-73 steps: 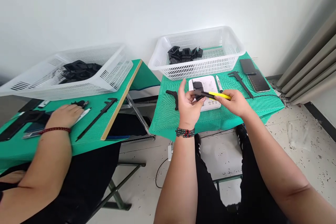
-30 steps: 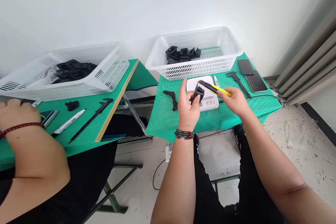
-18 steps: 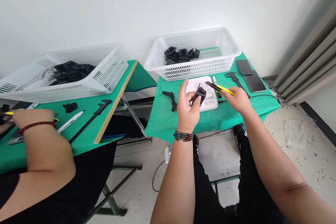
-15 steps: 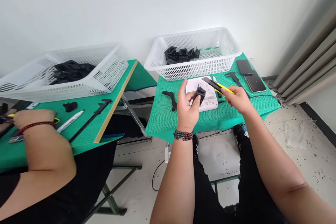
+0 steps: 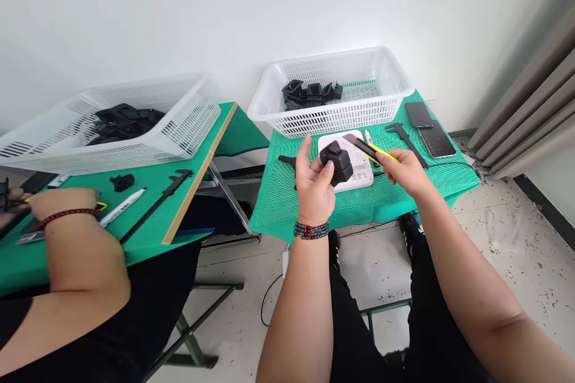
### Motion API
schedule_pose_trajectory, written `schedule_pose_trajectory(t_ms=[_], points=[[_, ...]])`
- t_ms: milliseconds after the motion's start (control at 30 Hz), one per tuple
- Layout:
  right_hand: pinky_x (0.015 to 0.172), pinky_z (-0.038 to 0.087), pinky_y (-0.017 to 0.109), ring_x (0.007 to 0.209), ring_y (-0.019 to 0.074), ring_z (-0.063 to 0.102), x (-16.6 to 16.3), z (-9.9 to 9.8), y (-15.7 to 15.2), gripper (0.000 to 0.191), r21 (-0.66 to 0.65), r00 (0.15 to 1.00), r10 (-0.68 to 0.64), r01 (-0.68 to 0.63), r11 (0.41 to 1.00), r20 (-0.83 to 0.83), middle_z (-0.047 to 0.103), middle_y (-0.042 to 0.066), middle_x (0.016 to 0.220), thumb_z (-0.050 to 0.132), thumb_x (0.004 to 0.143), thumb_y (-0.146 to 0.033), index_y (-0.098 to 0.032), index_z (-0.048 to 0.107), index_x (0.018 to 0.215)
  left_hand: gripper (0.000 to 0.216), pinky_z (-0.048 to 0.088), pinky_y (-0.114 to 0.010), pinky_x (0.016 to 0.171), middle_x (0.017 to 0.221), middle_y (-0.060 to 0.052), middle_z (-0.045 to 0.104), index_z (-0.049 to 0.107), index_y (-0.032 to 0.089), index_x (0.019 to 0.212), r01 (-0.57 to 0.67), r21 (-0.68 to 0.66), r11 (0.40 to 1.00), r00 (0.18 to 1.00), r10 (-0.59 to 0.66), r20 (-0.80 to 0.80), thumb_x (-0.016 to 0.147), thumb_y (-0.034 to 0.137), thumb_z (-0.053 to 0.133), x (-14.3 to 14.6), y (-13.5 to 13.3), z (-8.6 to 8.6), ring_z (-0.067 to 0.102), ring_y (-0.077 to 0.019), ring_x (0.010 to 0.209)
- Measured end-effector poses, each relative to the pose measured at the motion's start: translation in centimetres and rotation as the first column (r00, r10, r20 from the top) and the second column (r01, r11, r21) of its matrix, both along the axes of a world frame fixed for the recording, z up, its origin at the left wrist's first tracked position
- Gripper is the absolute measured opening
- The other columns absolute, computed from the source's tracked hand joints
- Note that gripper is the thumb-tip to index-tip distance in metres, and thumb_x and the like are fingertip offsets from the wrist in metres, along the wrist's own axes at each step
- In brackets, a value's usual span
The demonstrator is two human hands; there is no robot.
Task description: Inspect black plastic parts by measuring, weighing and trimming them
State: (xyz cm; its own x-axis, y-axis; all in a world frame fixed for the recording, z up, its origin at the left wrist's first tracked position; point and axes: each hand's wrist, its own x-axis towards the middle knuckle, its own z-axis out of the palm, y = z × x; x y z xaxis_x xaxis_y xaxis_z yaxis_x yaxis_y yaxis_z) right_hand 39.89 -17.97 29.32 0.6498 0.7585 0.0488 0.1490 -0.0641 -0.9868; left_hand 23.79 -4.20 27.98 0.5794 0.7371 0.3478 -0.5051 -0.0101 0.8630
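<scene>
My left hand (image 5: pixel 315 185) grips a black molded plastic part (image 5: pixel 338 163) between thumb and fingers, held above the white digital scale (image 5: pixel 362 178). In my right hand (image 5: pixel 406 172) is a yellow and black utility knife (image 5: pixel 375 151). Its blade points up and left, close to the black part but apart from it. Behind my left hand, another dark curved piece (image 5: pixel 286 160) lies on the green cloth (image 5: pixel 274 206), partly hidden. A marker and a black caliper (image 5: pixel 406 142) lie to the right of the scale.
A white plastic basket (image 5: pixel 332 114) with several black parts stands at the back. Two phones (image 5: pixel 435 140) lie at the right edge, a pen on them. On the left, a co-worker's arm (image 5: pixel 83 239) rests over another green table with a basket (image 5: pixel 179 131), marker and caliper (image 5: pixel 155 206).
My left hand has turned the black part, so a broader, bulkier side of it now shows. The knife in my right hand has shifted slightly left.
</scene>
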Motion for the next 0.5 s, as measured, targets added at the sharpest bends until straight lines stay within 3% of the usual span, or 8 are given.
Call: schedule_pose_trajectory(t_ms=[133,267,500], points=[[0.041,0.028,0.025,0.044,0.0096,0.042,-0.5,0.0,0.2,0.06,-0.042,0.997,0.058,-0.056,0.998,0.05,0.048,-0.003,0.052,0.069,0.077,-0.076,-0.021,0.051,0.06,0.071,0.064,-0.037,0.077,0.129,-0.006,0.069,0.041,0.043,0.151,0.047,-0.037,0.998,0.999,-0.047,-0.013,0.088,0.043,0.076,-0.2,0.6,-0.5,0.072,-0.0233,0.102],[0.042,0.031,0.026,0.045,0.0102,0.042,-0.4,0.1,0.2,0.061,0.014,0.999,-0.014,0.013,1.0,0.053,0.048,-0.003,0.051,0.067,0.078,-0.077,-0.022,0.048,0.059,0.072,0.061,-0.033,0.07,0.134,-0.009,0.066,0.037,0.043,0.153,0.074,0.041,0.996,0.996,-0.072,-0.05,0.09,0.053,0.07,-0.1,1.1,-1.0,0.072,-0.0235,0.103],[0.044,0.033,0.027,0.045,0.0105,0.042,-0.8,0.7,0.0,0.064,0.145,0.998,0.051,-0.057,0.988,0.048,0.049,-0.002,0.05,0.068,0.077,-0.08,-0.022,0.049,0.058,0.09,0.062,-0.033,0.074,0.13,-0.008,0.067,0.04,0.044,0.151,0.037,-0.01,0.999,0.999,-0.037,-0.007,0.075,0.049,0.088,0.7,0.5,-1.3,0.071,-0.0222,0.103]])
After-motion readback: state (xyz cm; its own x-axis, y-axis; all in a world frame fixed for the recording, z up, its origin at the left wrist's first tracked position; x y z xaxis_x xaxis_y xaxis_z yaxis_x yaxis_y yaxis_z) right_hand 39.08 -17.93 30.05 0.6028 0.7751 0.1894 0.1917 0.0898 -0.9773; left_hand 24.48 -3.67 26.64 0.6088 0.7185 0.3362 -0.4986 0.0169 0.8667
